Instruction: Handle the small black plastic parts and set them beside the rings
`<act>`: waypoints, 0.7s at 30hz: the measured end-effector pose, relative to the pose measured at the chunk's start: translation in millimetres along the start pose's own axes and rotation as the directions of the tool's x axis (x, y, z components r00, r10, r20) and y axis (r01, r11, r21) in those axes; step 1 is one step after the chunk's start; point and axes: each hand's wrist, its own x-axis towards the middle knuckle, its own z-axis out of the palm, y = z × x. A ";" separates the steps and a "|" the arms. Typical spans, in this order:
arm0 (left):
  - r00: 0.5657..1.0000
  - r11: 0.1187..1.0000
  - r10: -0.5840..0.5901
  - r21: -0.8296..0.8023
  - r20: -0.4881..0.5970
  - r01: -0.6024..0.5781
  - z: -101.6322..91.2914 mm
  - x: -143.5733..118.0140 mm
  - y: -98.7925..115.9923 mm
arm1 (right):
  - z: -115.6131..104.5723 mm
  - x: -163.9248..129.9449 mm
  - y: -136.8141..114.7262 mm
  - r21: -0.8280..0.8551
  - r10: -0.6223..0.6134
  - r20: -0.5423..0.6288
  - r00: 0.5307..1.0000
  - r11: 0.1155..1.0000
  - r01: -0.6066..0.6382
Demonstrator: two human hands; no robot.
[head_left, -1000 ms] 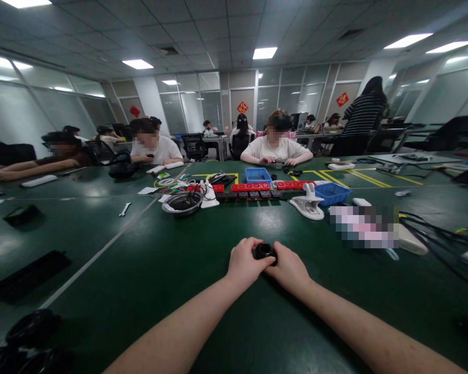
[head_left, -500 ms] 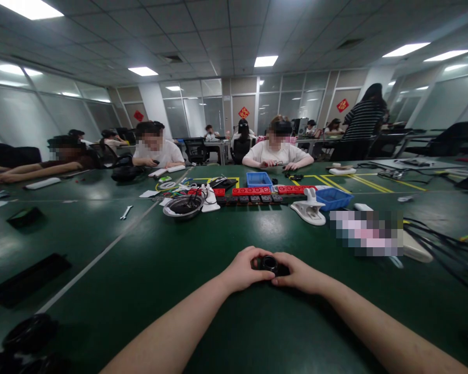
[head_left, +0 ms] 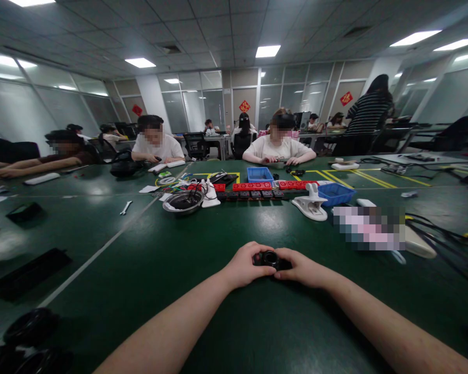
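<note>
A small black part with a round ringed opening [head_left: 271, 258] is between my two hands, just above or on the green table [head_left: 171, 311]; I cannot tell if it touches. My left hand [head_left: 246, 266] grips it from the left, thumb in front and fingers behind. From the right, my right hand [head_left: 301, 267] closes on the same part, its thumb near the left thumb. The fingers cover the part's sides, so its exact kind is unclear.
Ahead lie red power strips [head_left: 251, 185], a metal bowl [head_left: 183, 202], a white clamp [head_left: 312, 202] and a blue tray [head_left: 336, 194]. A wrench [head_left: 126, 208] and several black round parts [head_left: 31, 327] are to the left. Black cables [head_left: 432, 236] run at right. Co-workers sit opposite.
The view has tilted slightly down. Both hands still hold the black part, whose left side shows a little more between the fingers.
</note>
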 end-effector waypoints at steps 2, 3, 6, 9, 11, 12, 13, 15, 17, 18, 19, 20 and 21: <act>1.000 1.000 -0.001 -0.005 -0.004 0.001 0.7 -0.1 -0.6 | 0.2 -0.1 -0.7 0.015 0.008 -0.005 1.000 1.000 -0.008; 1.000 1.000 0.001 -0.009 -0.004 -0.001 0.9 -0.2 -0.6 | 0.3 -0.1 -0.8 0.019 0.011 -0.009 1.000 1.000 -0.010; 1.000 1.000 0.003 -0.014 -0.009 -0.003 0.9 -0.6 0.5 | 0.2 -0.3 -0.9 0.023 0.020 -0.018 1.000 1.000 -0.019; 1.000 1.000 -0.003 -0.008 -0.017 0.002 0.6 -0.9 2.4 | 0.4 -0.4 -0.9 0.043 0.032 -0.014 0.999 0.999 -0.032; 1.000 1.000 -0.015 -0.002 -0.027 0.014 0.9 -1.2 4.0 | 0.9 -0.6 -0.8 0.062 0.043 -0.014 0.999 0.997 -0.042; 0.999 1.000 -0.025 0.001 -0.035 0.025 1.3 -1.4 4.9 | 1.2 -0.7 -0.5 0.071 0.051 -0.018 0.999 0.996 -0.050; 0.998 0.999 -0.039 0.005 -0.046 0.039 1.8 -1.7 5.9 | 1.7 -0.7 0.0 0.077 0.062 -0.025 0.998 0.995 -0.060; 0.995 0.997 -0.072 0.017 -0.068 0.073 3.6 -2.5 8.2 | 3.2 -0.6 1.7 0.073 0.088 -0.052 0.995 0.994 -0.085; 0.989 0.994 -0.105 0.033 -0.101 0.109 6.2 -3.4 10.5 | 5.8 0.0 3.8 0.044 0.117 -0.087 0.989 0.993 -0.113; 0.985 0.991 -0.119 0.041 -0.122 0.125 7.7 -3.9 11.4 | 7.5 0.4 4.9 0.017 0.131 -0.113 0.985 0.991 -0.130; 0.981 0.989 -0.130 0.050 -0.144 0.138 9.3 -4.3 12.2 | 9.7 1.0 5.8 -0.016 0.145 -0.143 0.979 0.989 -0.149; 0.976 0.987 -0.139 0.059 -0.167 0.151 11.0 -4.5 12.8 | 12.2 1.7 6.4 -0.056 0.156 -0.176 0.972 0.984 -0.168; 0.970 0.984 -0.147 0.071 -0.191 0.163 12.5 -4.7 13.3 | 15.0 2.6 6.5 -0.100 0.165 -0.214 0.963 0.977 -0.190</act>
